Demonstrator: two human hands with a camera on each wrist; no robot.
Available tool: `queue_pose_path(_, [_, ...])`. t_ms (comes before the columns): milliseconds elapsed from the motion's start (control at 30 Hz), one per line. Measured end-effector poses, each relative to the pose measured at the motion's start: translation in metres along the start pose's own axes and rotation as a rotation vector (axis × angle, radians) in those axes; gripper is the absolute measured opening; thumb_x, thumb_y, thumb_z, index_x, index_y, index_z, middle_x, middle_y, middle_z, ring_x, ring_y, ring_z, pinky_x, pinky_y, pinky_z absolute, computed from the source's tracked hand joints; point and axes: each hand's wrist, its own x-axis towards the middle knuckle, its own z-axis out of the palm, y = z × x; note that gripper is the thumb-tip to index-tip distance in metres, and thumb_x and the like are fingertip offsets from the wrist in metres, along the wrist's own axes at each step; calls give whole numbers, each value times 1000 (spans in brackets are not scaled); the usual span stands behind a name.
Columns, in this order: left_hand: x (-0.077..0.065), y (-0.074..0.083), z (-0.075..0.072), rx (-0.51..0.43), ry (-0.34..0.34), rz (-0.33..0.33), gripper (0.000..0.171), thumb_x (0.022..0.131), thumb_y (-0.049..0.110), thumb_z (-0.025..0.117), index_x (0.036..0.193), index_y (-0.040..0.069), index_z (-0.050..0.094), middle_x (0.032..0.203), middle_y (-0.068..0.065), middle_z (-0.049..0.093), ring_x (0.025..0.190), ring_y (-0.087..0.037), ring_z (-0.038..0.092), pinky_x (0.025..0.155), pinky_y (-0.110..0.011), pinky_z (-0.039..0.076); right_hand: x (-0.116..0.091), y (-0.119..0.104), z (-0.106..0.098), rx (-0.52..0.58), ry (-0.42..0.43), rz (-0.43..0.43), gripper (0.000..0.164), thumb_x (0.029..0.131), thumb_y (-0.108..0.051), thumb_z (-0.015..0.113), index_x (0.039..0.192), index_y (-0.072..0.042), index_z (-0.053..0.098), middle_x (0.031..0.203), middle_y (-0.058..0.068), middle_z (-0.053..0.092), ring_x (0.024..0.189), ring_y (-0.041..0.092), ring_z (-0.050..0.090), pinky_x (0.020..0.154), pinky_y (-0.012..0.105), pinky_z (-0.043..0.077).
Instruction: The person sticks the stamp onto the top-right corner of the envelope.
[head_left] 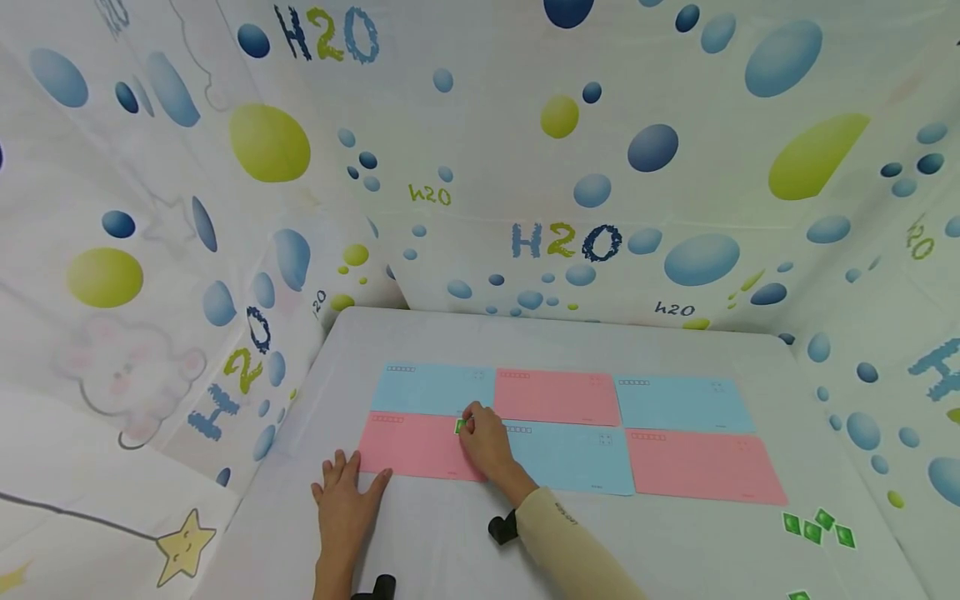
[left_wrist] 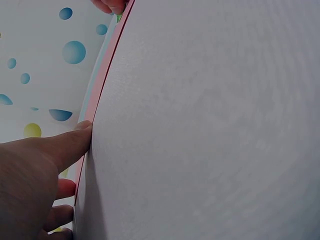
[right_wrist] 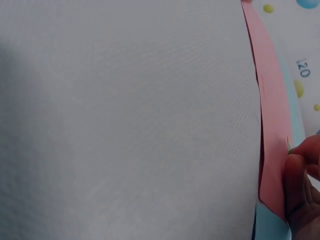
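My right hand (head_left: 487, 443) pinches a small green sticker (head_left: 460, 427) at the upper right corner of the front-left pink envelope (head_left: 416, 450). In the right wrist view, thumb and forefinger meet on the sticker's edge, and the fingers hide most of it. Spread out flat, my left hand (head_left: 347, 504) touches the left end of that same envelope with its fingertips. The left wrist view shows the left thumb (left_wrist: 75, 142) against the envelope's near edge. Just right of the right hand lies a blue envelope (head_left: 570, 462), partly covered by it.
More envelopes lie in two rows of alternating colours, among them a back pink one (head_left: 557, 396) and a front-right pink one (head_left: 705, 467). Several green stickers (head_left: 812, 532) lie at the table's right, another (head_left: 799, 596) at the bottom edge. Patterned curtains (head_left: 480, 167) enclose the white table (head_left: 450, 533).
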Motion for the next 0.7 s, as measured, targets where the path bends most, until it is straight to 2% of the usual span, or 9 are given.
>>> queue_pose_path(167, [0,1,0,0,4,0,79,89,37,73,146,-9,43,157,-37,24,149,-56,14,118,-73,3,1,1,1,-32,16,-17,6,93,-9,63,95,-8,69,81,-1,54,70,9,45,61,21,41])
queue_pose_path(300, [1,0,0,4,-2,-6,79,89,38,72,146,-9,42,158,-36,24,149,-56,14,119,-73,2,0,2,0,-49,26,-39,9,94,-10,63,92,-7,72,83,0,55,71,8,46,62,21,42])
queue_pose_path(700, [2,-1,0,19,-23,-5,79,90,39,71,146,-9,42,157,-37,23,148,-57,14,118,-73,2,-3,3,-1,-13,44,-75,11,94,-9,61,93,-7,72,82,1,57,72,8,48,63,20,44])
